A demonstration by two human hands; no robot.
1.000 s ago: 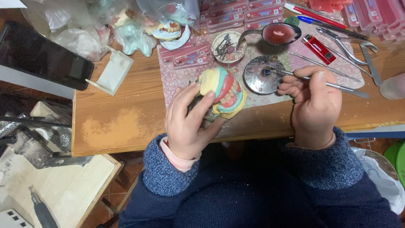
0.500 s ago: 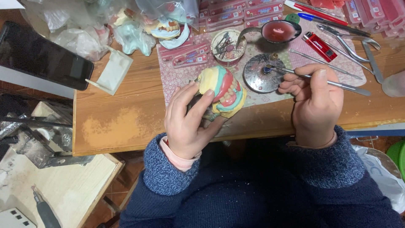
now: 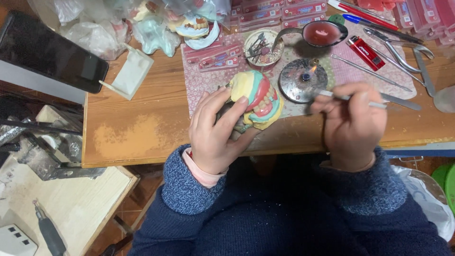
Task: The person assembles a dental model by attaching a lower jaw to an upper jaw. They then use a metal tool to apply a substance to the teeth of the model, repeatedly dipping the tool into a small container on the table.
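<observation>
Two hands, denture model gripped in left fingers

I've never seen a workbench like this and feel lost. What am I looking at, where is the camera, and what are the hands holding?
The picture comes from a camera worn on the person's head, looking down at their own two bare hands over a wooden table. The left hand grips a dental model, a yellowish cast with pink gums and rows of teeth. The right hand holds a thin metal tool, its tip near a small burner with a lit flame. Around them lie a red lighter, pliers, a spoon of pink wax, a dish of small bits and a dark phone.
</observation>
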